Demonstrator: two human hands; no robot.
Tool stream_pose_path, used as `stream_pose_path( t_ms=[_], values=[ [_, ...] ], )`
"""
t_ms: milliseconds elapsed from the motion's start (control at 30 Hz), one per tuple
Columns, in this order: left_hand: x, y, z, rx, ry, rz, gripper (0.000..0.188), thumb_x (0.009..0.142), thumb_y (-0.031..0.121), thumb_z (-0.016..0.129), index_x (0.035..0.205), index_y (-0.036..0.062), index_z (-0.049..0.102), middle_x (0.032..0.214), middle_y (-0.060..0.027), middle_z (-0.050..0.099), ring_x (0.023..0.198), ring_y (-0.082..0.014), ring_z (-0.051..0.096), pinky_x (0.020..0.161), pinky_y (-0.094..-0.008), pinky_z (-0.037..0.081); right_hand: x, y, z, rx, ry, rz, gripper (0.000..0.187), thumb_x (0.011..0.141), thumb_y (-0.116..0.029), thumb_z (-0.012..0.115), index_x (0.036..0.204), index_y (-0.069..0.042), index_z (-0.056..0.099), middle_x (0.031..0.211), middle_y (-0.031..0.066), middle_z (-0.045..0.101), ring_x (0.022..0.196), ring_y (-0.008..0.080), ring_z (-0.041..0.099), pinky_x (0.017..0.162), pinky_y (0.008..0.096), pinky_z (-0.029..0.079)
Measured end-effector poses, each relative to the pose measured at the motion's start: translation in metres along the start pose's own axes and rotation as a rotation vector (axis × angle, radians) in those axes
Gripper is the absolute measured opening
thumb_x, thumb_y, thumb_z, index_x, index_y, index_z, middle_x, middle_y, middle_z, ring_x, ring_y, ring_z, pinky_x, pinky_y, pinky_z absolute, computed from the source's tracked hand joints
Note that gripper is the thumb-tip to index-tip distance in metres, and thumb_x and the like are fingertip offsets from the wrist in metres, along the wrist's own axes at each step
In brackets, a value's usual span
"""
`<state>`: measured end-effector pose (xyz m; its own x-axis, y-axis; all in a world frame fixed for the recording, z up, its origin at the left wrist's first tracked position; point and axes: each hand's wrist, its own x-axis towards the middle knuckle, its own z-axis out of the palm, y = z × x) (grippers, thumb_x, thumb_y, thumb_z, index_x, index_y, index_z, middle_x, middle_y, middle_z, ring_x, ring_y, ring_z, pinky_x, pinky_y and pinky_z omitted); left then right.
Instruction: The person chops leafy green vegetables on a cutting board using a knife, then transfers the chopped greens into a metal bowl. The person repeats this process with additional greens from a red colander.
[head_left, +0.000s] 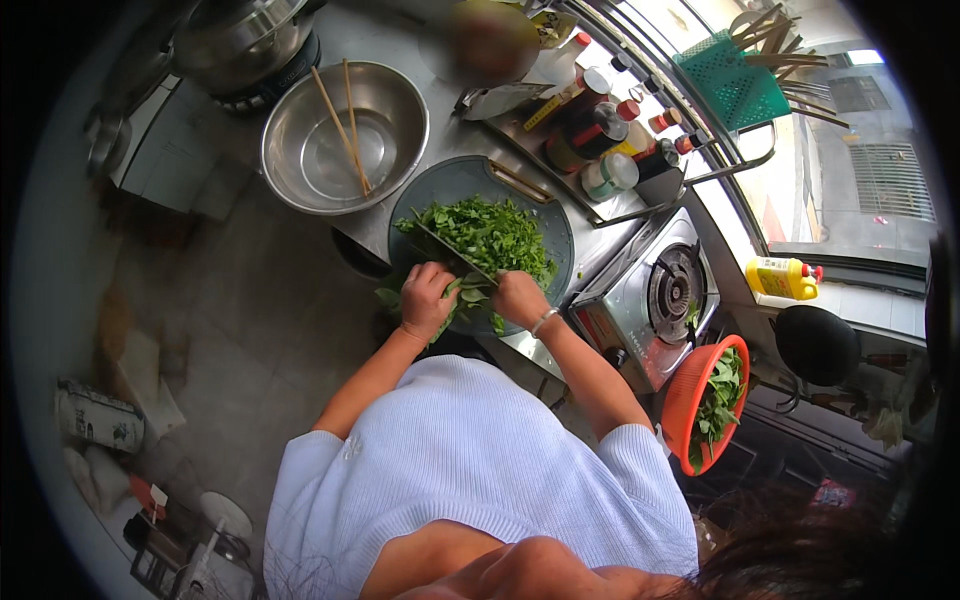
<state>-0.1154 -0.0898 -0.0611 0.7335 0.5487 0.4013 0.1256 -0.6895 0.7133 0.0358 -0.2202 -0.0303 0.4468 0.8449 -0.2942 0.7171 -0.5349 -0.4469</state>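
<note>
On a round grey cutting board [562,243] lies a spread of chopped leafy greens [490,228]. My right hand [521,299], with a bangle at its wrist, is closed round the handle of a kitchen knife [452,250]. Its dark blade slants up and left, between the chopped pile and the uncut leaves. With curled fingers my left hand [427,298] grips a bunch of leafy greens [468,291] at the near side of the board, close beside the blade. The knife's handle and lower edge are mostly hidden.
A steel basin [345,110] with wooden chopsticks [343,130] stands left of the board. Behind it are sauce bottles [590,130] on a rack. To the right sit a gas stove [665,300], an orange basket [688,405] of greens and a yellow bottle [780,278].
</note>
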Motion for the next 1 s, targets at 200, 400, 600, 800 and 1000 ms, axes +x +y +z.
stream_pose_path(
  t_ms=[200,400,600,800,1000],
  values=[
    [-0.01,-0.008,0.018,0.023,0.055,-0.018,0.026,0.059,0.007,0.075,0.082,0.0074,0.063,0.093,-0.0096,0.059,0.086,-0.032,0.056,0.072,-0.0407,0.049,-0.038,-0.021,-0.041,-0.058,0.011,-0.014,0.012,0.075,-0.006,0.053,0.079,0.005,0.056,0.069,0.0258,0.059,0.069,0.0439,0.059,0.063,0.0513,0.048],
    [-0.006,0.0,0.017,0.124,0.106,0.093,0.021,0.062,0.007,0.07,0.083,0.0092,0.064,0.096,-0.0076,0.06,0.086,-0.0319,0.055,0.071,-0.0409,0.049,-0.047,-0.022,-0.025,-0.122,-0.012,-0.005,0.012,0.073,-0.005,0.052,0.081,0.003,0.058,0.073,0.0248,0.062,0.071,0.0423,0.061,0.065,0.049,0.05],
    [-0.011,-0.013,0.023,0.126,0.046,0.111,0.016,0.063,0.007,0.066,0.078,0.009,0.061,0.092,-0.0071,0.059,0.083,-0.032,0.055,0.067,-0.0401,0.049,-0.018,-0.02,-0.033,-0.103,-0.217,0.02,0.011,0.068,-0.006,0.055,0.066,0.004,0.06,0.076,0.0262,0.062,0.075,0.0419,0.062,0.069,0.0474,0.05],
    [-0.013,-0.012,0.022,0.106,0.023,0.106,0.014,0.063,0.006,0.065,0.075,0.0093,0.057,0.086,-0.0074,0.056,0.079,-0.0312,0.053,0.065,-0.0387,0.048,0.013,-0.012,0.012,-0.074,-0.174,0.059,0.011,0.068,-0.008,0.057,0.068,0.003,0.061,0.076,0.0255,0.062,0.078,0.042,0.061,0.071,0.0477,0.05],
    [-0.022,-0.008,0.017,0.064,0.047,0.085,0.019,0.064,0.006,0.065,0.082,0.0094,0.061,0.096,-0.008,0.058,0.082,-0.0315,0.054,0.069,-0.0383,0.049,0.005,-0.002,0.012,-0.088,-0.091,0.024,0.012,0.071,-0.01,0.059,0.073,0.002,0.059,0.076,0.0237,0.062,0.075,0.0412,0.061,0.068,0.0488,0.049]
  ],
)
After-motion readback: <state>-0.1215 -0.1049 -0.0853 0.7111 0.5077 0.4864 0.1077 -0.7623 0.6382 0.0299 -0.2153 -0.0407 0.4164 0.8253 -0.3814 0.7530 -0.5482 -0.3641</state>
